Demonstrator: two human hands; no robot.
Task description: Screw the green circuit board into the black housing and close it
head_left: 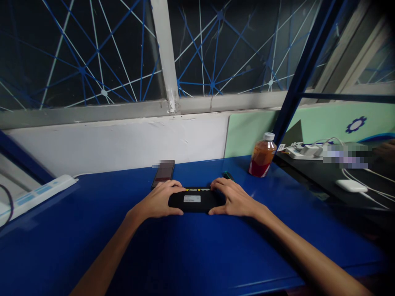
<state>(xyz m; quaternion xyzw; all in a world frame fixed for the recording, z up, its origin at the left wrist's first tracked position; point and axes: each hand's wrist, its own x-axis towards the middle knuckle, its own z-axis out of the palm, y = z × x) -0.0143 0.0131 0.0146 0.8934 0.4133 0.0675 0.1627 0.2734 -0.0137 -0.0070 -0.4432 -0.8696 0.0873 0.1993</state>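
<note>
A flat black device [202, 205] with rounded ends lies between my hands at the middle of the blue table. It carries a pale printed label and small yellow marks along its far edge; its exact kind I cannot make out. My left hand [162, 199] grips the left end, thumb at the near edge and fingers over the far side. My right hand [233, 198] holds the right end in the same way. Just beyond my left hand lies a dark phone-like slab [164, 170]. A small dark green item [228, 176] sits behind my right hand, partly hidden.
A bottle [262, 155] of amber drink with a white cap stands at the table's [197, 255] back right. On the left edge lies a white power strip [40, 195]. Further right, a black table holds chargers, cables and a white adapter [351, 186]. A blue post [296, 82] rises behind the bottle.
</note>
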